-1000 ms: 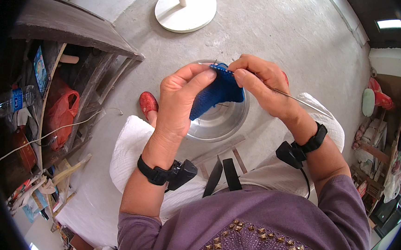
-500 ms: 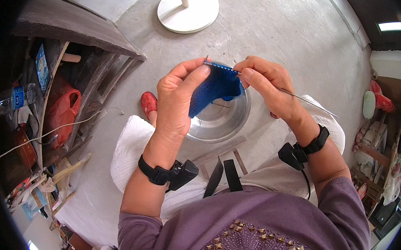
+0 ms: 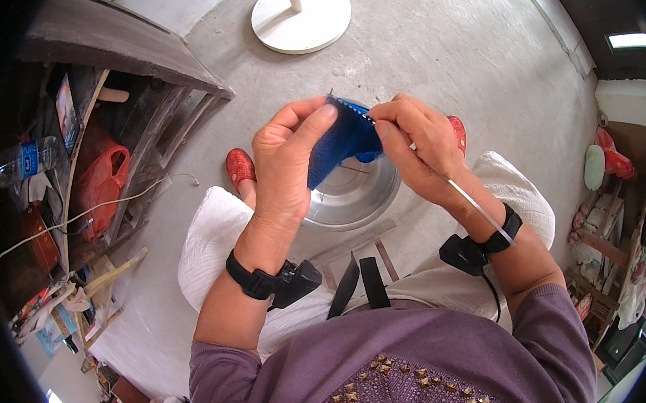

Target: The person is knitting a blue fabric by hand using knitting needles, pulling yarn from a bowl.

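Between my hands hangs a piece of dark blue knitting (image 3: 332, 150), its top row of stitches lying along a needle. My left hand (image 3: 289, 145) pinches the knitting at its left upper corner, thumb on top, where a needle tip pokes out. My right hand (image 3: 416, 144) grips a metal knitting needle (image 3: 479, 207), whose long end slants down over my right wrist. The right fingertips meet the stitches at the row's right end. Below is a round metal basin (image 3: 356, 199) on the floor, with blue yarn (image 3: 366, 157) partly showing inside it behind the knitting.
A wooden shelf unit (image 3: 202, 75) at left holds a red plastic bag (image 3: 104, 179) and a water bottle (image 3: 31, 158). A white round stand base (image 3: 301, 19) stands ahead on the concrete floor. Cluttered goods (image 3: 596, 257) line the right side. A pale cable (image 3: 99, 208) crosses the shelf.
My right hand has shifted slightly left and turned, so the needle's long end now points more steeply down across the wrist. My left hand stays nearly in place.
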The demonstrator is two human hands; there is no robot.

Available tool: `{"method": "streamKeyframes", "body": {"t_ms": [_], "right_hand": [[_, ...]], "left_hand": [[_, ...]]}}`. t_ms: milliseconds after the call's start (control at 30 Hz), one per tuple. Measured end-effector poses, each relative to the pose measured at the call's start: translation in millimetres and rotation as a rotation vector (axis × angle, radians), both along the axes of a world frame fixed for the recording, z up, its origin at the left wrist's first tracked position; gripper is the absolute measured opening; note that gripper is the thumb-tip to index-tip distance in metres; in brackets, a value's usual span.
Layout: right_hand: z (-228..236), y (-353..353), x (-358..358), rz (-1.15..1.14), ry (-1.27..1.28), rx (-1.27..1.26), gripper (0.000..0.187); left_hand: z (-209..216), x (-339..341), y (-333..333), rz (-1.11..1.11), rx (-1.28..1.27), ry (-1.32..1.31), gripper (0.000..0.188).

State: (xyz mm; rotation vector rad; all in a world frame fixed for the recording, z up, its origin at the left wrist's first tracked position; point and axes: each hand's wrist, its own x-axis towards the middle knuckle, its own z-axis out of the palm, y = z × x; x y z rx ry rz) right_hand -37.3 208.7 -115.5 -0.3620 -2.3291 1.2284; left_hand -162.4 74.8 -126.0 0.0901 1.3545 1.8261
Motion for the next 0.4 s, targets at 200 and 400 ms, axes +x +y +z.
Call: {"method": "streamKeyframes", "body": {"t_ms": [200,400], "right_hand": [[5.3,3.7,-2.2,-0.026,-0.11,0.151,0.027],[2.4,13.2,-3.8,0.166,-0.228,-0.005,0.058]], "left_hand": [[4.9,5.6,3.3,-0.068,-0.012,0.025,0.02],[1.2,6.4,0.2,-0.311,-0.029,0.069,0.023]]}}
